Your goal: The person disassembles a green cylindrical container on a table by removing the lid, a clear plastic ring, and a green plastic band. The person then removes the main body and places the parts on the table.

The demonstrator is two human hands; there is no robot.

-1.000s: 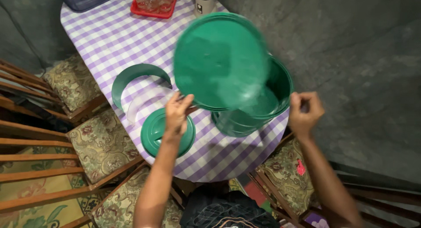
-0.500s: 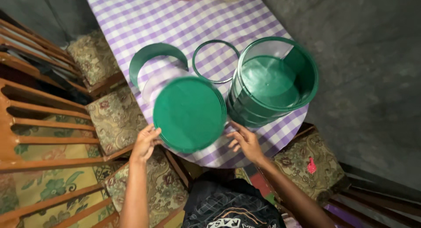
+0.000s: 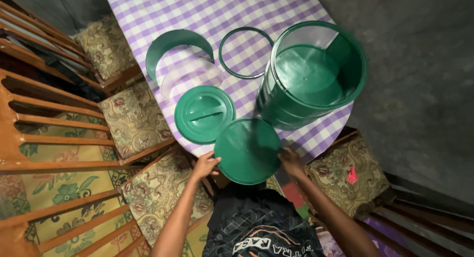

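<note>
I hold a flat round green disc [image 3: 248,150] by its rim over the near edge of the table. My left hand [image 3: 205,165] grips its left side and my right hand [image 3: 291,160] grips its right side. Just beyond the disc, a green round lid with a bar handle [image 3: 205,113] lies on the purple checked tablecloth [image 3: 207,15]. To the right stands a large green cylindrical container [image 3: 313,74], open at the top, with a green tray inside.
A thin green ring [image 3: 223,47] and a clear cylinder with a green curved band [image 3: 177,42] lie farther back on the cloth. Wooden chairs with floral cushions [image 3: 136,118] crowd the left and near sides. A grey floor lies to the right.
The disc has come down from high over the container to the table's near edge. Both hands moved toward my body with it, uncovering the handled lid.
</note>
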